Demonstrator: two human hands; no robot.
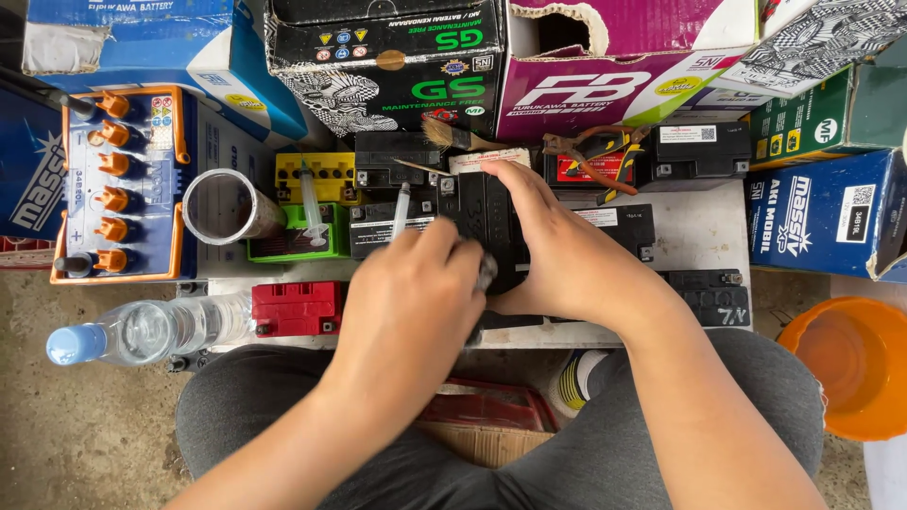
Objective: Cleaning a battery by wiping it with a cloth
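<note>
While both hands meet in the middle of the frame, a small black battery (pixel 491 227) sits between them on a flat white board (pixel 704 236). It is a hard plastic box with straight sides and square corners. The right hand (pixel 553 250) lies over its right side, fingers stretched long and flat, with the fingertips near the top edge. The left hand (pixel 411 293) is curled tight around a small dark tool (pixel 485 276) that looks blurry, and it presses that tool against the lower left part of the battery. What kind of tool it is cannot be told.

Just above the battery lies a paintbrush (pixel 453 137) with a wooden handle and pale bristles. A thin clear syringe (pixel 401 210) lies to the left of it, near a green battery (pixel 298 236) and a yellow battery (pixel 326 175). A round grey pipe piece (pixel 227 206) stands further left. A shiny red battery (pixel 296 307) sits at the lower left of the board. A see-through water bottle (pixel 142 332) with a blue cap lies on the rough concrete floor. A big blue battery (pixel 123 184) with orange caps fills the upper left. Rusty pliers (pixel 595 156) rest at the upper right. A smooth orange bucket (pixel 855 364) sits at the right edge. Cardboard boxes (pixel 397 61) line the top.
</note>
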